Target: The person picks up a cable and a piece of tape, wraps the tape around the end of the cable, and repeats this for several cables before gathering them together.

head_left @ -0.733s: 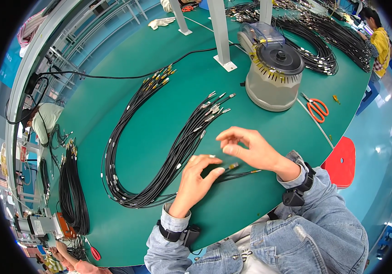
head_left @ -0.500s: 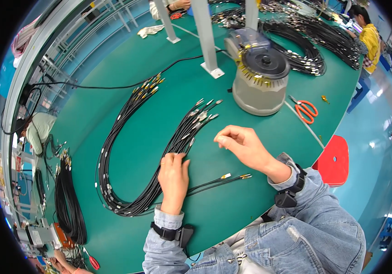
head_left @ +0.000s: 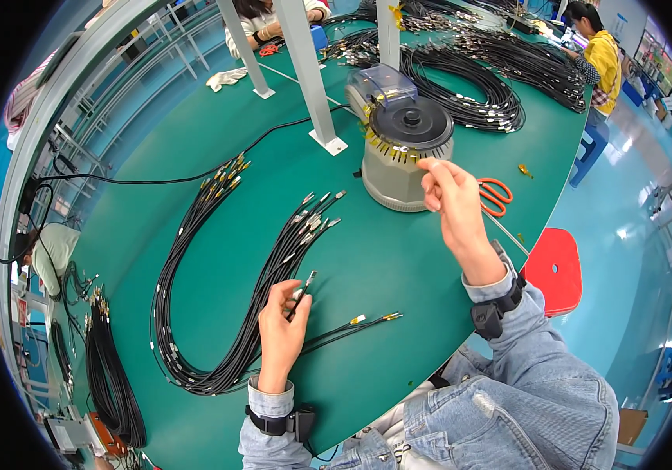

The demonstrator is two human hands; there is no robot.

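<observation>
Between the thumb and fingers of my left hand (head_left: 282,333) is one black cable (head_left: 300,300), its metal-tipped end pointing up and away. The hand is closed on it, just right of a curved bundle of black cables (head_left: 254,333) lying on the table. My right hand (head_left: 455,207) reaches to the front right rim of a round tape dispenser (head_left: 406,172) with a black top disc. Yellow tape tabs (head_left: 389,149) stick out around that rim. The right fingers are bent together by the tabs; whatever is between them is hidden. Two cable ends with yellow tape (head_left: 390,316) lie right of my left hand.
Orange-handled scissors (head_left: 495,197) lie partly hidden behind my right hand. Metal posts (head_left: 304,78) stand on the green table (head_left: 163,423). More cable bundles lie at the back and left (head_left: 109,376). A red stool (head_left: 555,274) is at the right edge. Other people work around the table.
My right hand has moved up and away to the dispenser's rim. My left hand now holds one cable end raised off the bundle. The whole view has shifted slightly.
</observation>
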